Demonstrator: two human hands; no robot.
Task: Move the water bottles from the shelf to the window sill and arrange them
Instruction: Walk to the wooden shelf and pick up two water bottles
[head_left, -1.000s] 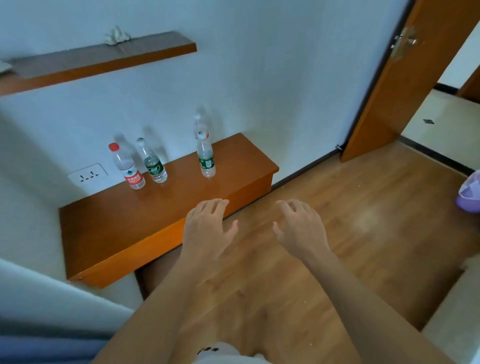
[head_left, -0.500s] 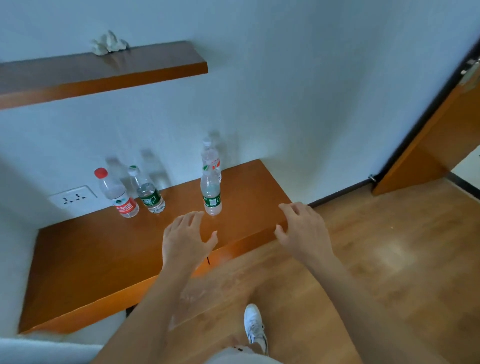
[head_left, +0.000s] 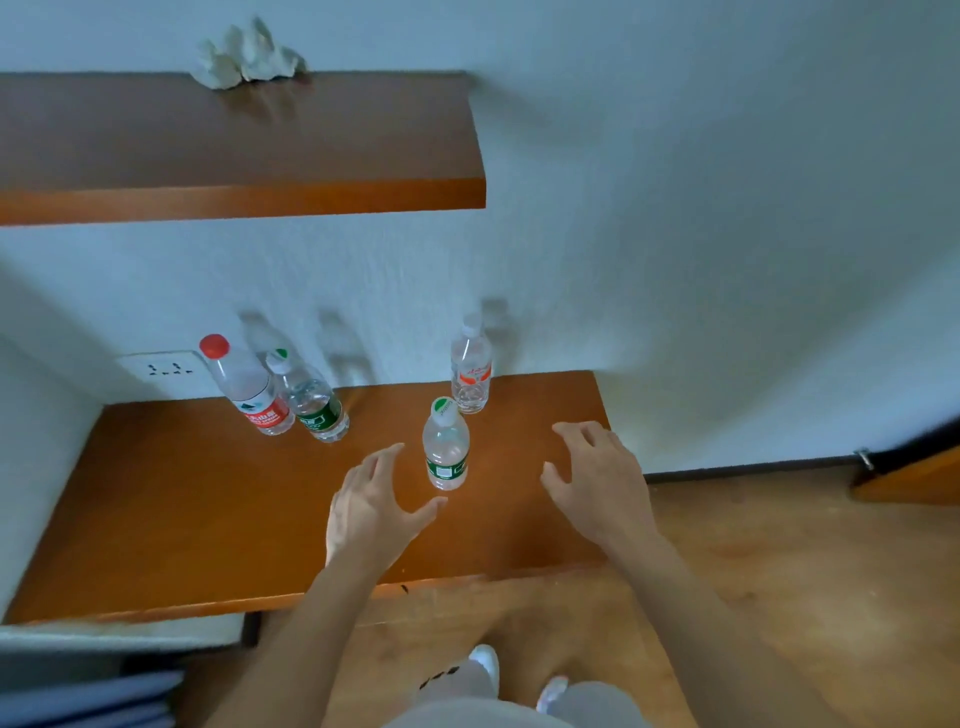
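Several clear water bottles stand on a low orange-brown wooden shelf (head_left: 171, 519). Nearest is a green-labelled bottle (head_left: 445, 447) with a green-and-white cap. Behind it by the wall stands a bottle with an orange-red label (head_left: 470, 366). At the back left a red-capped bottle (head_left: 244, 387) touches another green-labelled bottle (head_left: 311, 400). My left hand (head_left: 371, 512) hovers open just left of the nearest bottle, its thumb close to the base. My right hand (head_left: 597, 478) hovers open to the right of it. Neither hand holds anything.
An upper wooden shelf (head_left: 234, 156) juts from the white wall above, with a pale crumpled object (head_left: 249, 57) on it. A wall socket (head_left: 166, 366) sits behind the left bottles. Wooden floor and a door's bottom corner (head_left: 914, 478) lie to the right. My shoes (head_left: 485, 665) show below.
I have stepped closer to the low shelf. Both hands have moved forward over it and now flank the nearest green-labelled bottle.
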